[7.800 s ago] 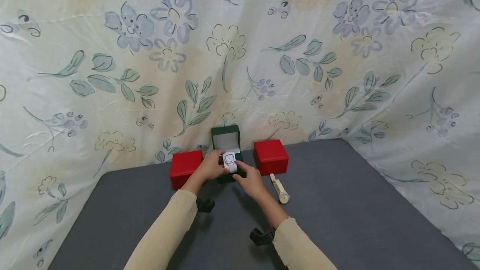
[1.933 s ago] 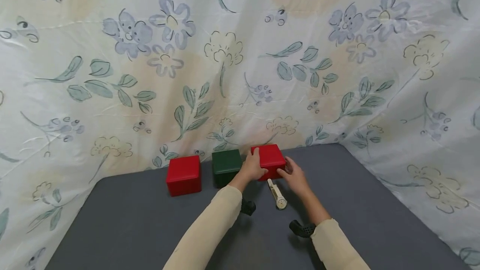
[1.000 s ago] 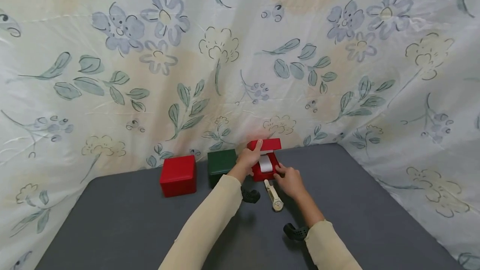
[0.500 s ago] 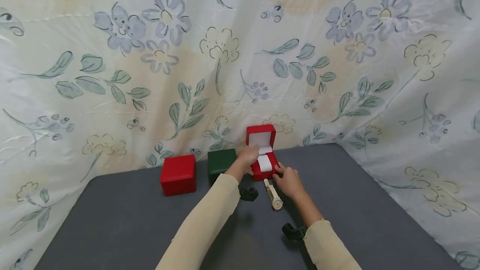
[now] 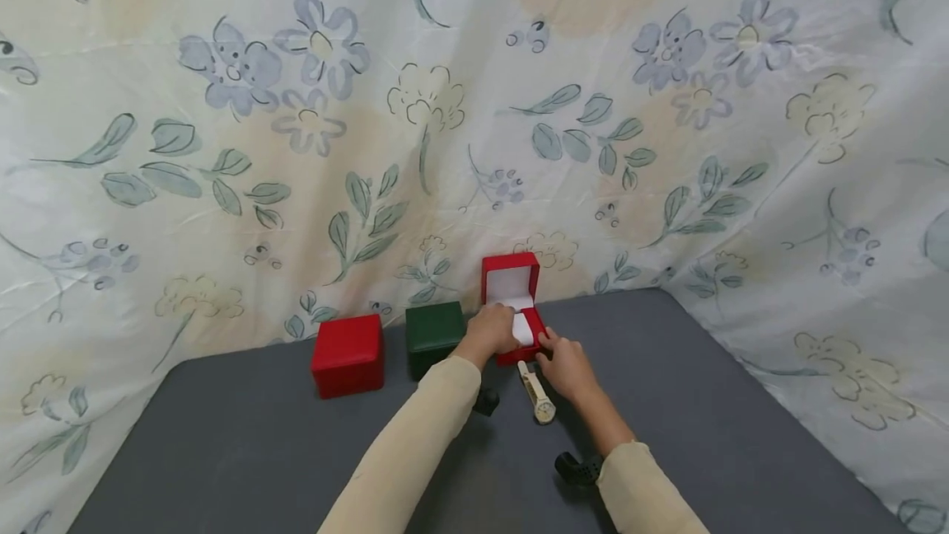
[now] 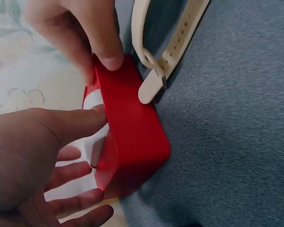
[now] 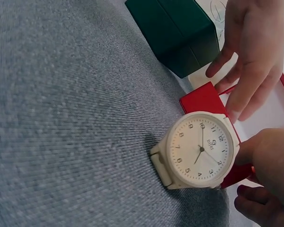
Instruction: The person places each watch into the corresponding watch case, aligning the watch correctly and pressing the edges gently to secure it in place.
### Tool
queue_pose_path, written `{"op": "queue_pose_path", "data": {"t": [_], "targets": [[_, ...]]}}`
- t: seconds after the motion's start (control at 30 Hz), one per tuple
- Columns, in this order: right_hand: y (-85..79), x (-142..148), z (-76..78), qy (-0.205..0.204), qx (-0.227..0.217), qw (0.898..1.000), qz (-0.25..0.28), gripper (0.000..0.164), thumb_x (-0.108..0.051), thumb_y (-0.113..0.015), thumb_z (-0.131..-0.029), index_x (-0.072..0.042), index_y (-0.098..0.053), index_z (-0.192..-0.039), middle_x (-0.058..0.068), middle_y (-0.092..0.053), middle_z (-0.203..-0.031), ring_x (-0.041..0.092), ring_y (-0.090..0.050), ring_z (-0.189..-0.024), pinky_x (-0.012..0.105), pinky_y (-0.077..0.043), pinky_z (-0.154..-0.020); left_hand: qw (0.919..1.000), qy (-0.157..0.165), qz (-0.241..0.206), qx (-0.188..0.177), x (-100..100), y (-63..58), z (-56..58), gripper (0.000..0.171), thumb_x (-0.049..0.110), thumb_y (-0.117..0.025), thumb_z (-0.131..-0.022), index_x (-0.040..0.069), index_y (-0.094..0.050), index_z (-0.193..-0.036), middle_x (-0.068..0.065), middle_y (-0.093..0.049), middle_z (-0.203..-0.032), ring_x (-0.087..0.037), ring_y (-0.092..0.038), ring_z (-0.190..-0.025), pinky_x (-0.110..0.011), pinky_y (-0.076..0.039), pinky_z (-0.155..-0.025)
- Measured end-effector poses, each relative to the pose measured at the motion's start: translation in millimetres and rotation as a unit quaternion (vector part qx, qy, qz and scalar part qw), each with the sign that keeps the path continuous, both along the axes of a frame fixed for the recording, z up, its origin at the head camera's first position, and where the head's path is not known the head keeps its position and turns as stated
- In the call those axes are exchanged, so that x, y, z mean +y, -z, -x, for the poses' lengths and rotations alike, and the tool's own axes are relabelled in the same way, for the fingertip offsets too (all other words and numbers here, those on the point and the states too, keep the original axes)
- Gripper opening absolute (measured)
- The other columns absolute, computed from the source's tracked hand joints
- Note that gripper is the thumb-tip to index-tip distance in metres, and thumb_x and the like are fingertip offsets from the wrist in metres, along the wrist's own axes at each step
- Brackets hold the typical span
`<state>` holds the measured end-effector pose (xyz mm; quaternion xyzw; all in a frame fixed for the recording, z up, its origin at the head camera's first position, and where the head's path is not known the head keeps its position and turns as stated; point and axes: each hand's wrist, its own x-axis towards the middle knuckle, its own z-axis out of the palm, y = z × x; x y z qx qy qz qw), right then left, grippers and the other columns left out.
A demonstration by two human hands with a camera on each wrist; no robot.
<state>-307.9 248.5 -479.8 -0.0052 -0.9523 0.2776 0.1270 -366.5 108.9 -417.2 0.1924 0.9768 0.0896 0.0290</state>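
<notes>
The red watch box [image 5: 529, 318] stands with its lid raised, a white cushion [image 5: 522, 328] inside it. My left hand [image 5: 491, 331] reaches over the box; in the left wrist view its thumb [image 6: 80, 124] touches the cushion at the front rim, while the other fingers spread loosely along the cushion's far side. At the box's front right corner, my right hand [image 5: 569, 365] grips the wall between thumb and fingers. A cream watch [image 5: 537, 394] lies on the table just in front of the box, its numbered dial [image 7: 202, 149] large in the right wrist view.
A closed green watch box [image 5: 433, 334] stands left of the open one, with a closed red box [image 5: 348, 357] farther left. Behind them hangs a floral cloth [image 5: 356, 147]. The boxes rest on a dark grey table [image 5: 245, 435].
Earlier, both hands held a white watch at the open green box, which now stands closed. The right red box has since been opened. My left hand has moved from its lid down to the cushion.
</notes>
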Motion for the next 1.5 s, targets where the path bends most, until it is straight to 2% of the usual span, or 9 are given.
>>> {"op": "queue_pose_path", "data": {"t": [0.27, 0.5, 1.0, 1.2, 1.4, 1.5], "targets": [[-0.5, -5.7, -3.1, -0.003, 0.012, 1.0, 0.005, 0.047, -0.012, -0.068, -0.088, -0.001, -0.055, -0.133, 0.02, -0.048, -0.144, 0.039, -0.055, -0.124, 0.051, -0.049, -0.097, 0.9994, -0.005, 0.023, 0.024, 1.9, 2.2, 2.9, 0.052, 0.03, -0.081, -0.073, 0.013, -0.064, -0.119, -0.007, -0.065, -0.109, -0.023, -0.053, -0.101, -0.041, -0.055, -0.084], [-1.5, -10.3, -0.5, 0.0, 0.015, 1.0, 0.01, 0.047, -0.012, -0.068, -0.088, -0.002, -0.056, -0.133, 0.02, -0.05, -0.142, 0.039, -0.057, -0.122, 0.049, -0.05, -0.096, 0.9981, -0.01, 0.048, 0.037, 3.8, 3.8, 5.2, 0.053, 0.032, -0.077, -0.076, 0.015, -0.061, -0.124, -0.006, -0.063, -0.115, -0.025, -0.051, -0.107, -0.043, -0.053, -0.089], [0.8, -10.2, 1.3, 0.002, 0.015, 1.0, 0.007, 0.045, -0.01, -0.068, -0.088, -0.003, -0.057, -0.131, 0.02, -0.051, -0.141, 0.037, -0.058, -0.121, 0.049, -0.05, -0.096, 0.9985, -0.008, 0.046, 0.028, 6.1, 7.7, 7.2, 0.058, 0.032, -0.077, -0.076, 0.014, -0.058, -0.128, -0.006, -0.059, -0.122, -0.027, -0.049, -0.111, -0.043, -0.052, -0.091], [-1.0, -5.4, 3.5, 0.008, 0.017, 1.0, 0.009, 0.045, -0.009, -0.068, -0.088, -0.002, -0.057, -0.131, 0.021, -0.052, -0.14, 0.039, -0.058, -0.12, 0.05, -0.051, -0.095, 0.9988, 0.005, 0.012, 0.047, 6.3, 6.2, 11.1, 0.058, 0.036, -0.077, -0.077, 0.013, -0.058, -0.127, -0.006, -0.058, -0.121, -0.024, -0.055, -0.104, -0.042, -0.055, -0.086], [-0.7, -2.4, 4.2, 0.002, 0.009, 1.0, 0.008, 0.046, -0.01, -0.067, -0.089, -0.003, -0.056, -0.132, 0.02, -0.051, -0.141, 0.039, -0.057, -0.122, 0.05, -0.051, -0.095, 0.9976, 0.021, -0.049, 0.044, 5.0, 7.0, 12.5, 0.064, 0.032, -0.08, -0.075, 0.011, -0.055, -0.13, -0.007, -0.057, -0.125, -0.022, -0.059, -0.102, -0.04, -0.055, -0.089], [0.2, -1.3, 5.0, 0.0, 0.012, 1.0, 0.004, 0.046, -0.011, -0.067, -0.089, -0.002, -0.056, -0.132, 0.021, -0.051, -0.141, 0.039, -0.056, -0.122, 0.05, -0.051, -0.094, 0.9943, 0.031, -0.084, 0.058, 3.5, 3.7, 13.7, 0.065, 0.028, -0.081, -0.074, 0.01, -0.054, -0.131, -0.007, -0.055, -0.127, -0.022, -0.06, -0.103, -0.039, -0.055, -0.09]]}}
